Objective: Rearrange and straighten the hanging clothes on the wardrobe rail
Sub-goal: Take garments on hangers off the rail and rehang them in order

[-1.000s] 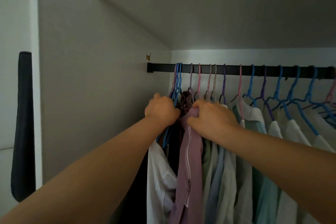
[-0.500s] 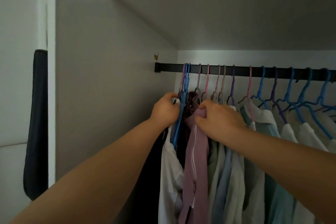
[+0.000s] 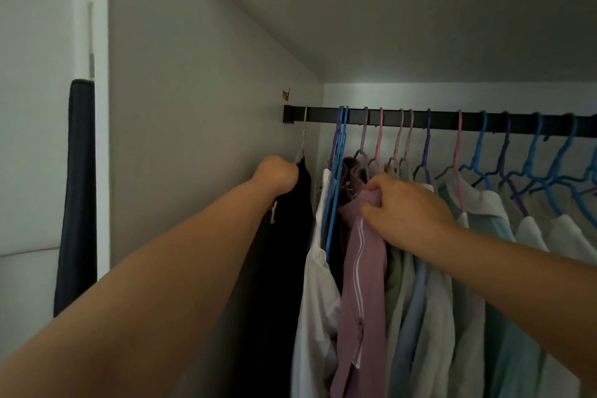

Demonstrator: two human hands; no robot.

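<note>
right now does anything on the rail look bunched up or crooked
Yes. The mauve zip top is bunched at its collar in the right hand. Left of it, blue hangers crowd together, and the black garment at the left hand hangs apart.

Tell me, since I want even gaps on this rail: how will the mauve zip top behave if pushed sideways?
The mauve zip top looks soft and creased where the right hand bunches it, so it would probably fold, not slide. Its hanger hook likely glides along the smooth black rail. Tightly packed neighbours may drag along.
</note>
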